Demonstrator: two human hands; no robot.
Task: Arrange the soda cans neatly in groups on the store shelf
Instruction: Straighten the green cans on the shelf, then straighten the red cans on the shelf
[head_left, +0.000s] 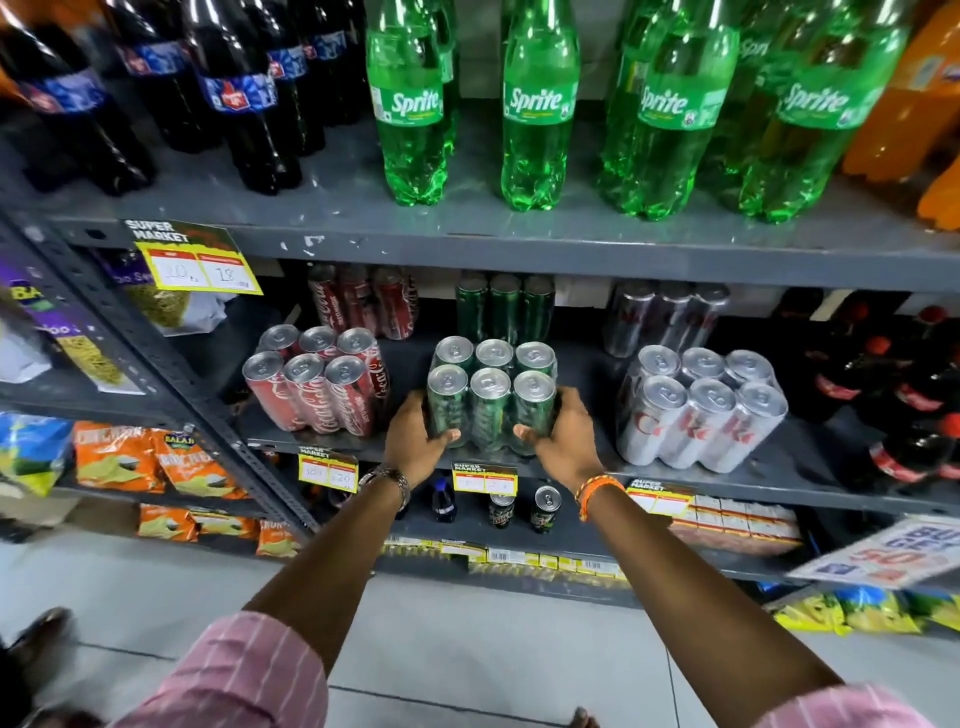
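Observation:
A shrink-wrapped pack of green soda cans (491, 395) stands at the front of the middle shelf (810, 483). My left hand (415, 439) grips its left side and my right hand (563, 441) grips its right side, thumbs on the front. A wrapped pack of red cola cans (317, 387) stands to the left, and a wrapped pack of silver cans (701, 410) to the right. Behind them at the back stand red cans (363, 299), green cans (504, 304) and silver cans (665, 312).
Large green bottles (540, 119), dark cola bottles (239, 98) and orange bottles (914, 104) fill the upper shelf. Small cola bottles (893, 400) stand at the right of the middle shelf. Price tags (484, 480) hang from its edge. Snack bags (150, 462) sit on the left rack.

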